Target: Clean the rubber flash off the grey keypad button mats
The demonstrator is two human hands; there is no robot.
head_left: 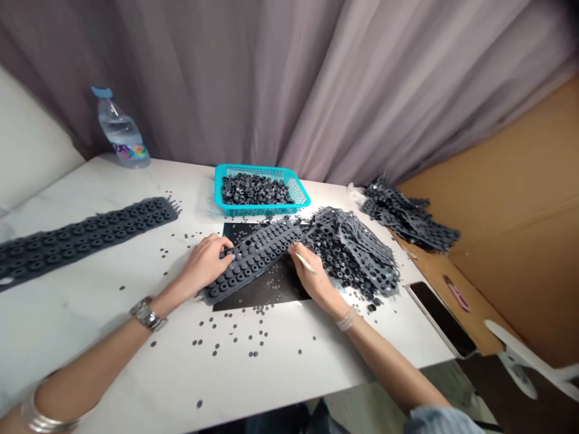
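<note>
A dark grey moulded rubber strip (257, 250) with rows of round, ring-shaped parts lies slantwise in front of me. My left hand (208, 260) grips its near left edge, with thumb and fingertips pressed on the parts. At the strip's right end is my right hand (313, 274), closed round a thin white pen-like stick (304, 261), its fingertips touching the strip; the stick's tip is hidden. Below the strip lies a black mat (253, 292). Right beside my right hand is a heap of loose black rings (339, 259) with perforated rubber sheets (368, 250) over it.
A turquoise basket (260, 211) holds many black rings. Another rubber strip (90, 237) lies left, near a water bottle (122, 132). On the right are a phone (441, 319), a pink cutter (458, 294) and more rubber sheets (404, 214). Small black discs (217, 346) dot the white table (289, 380).
</note>
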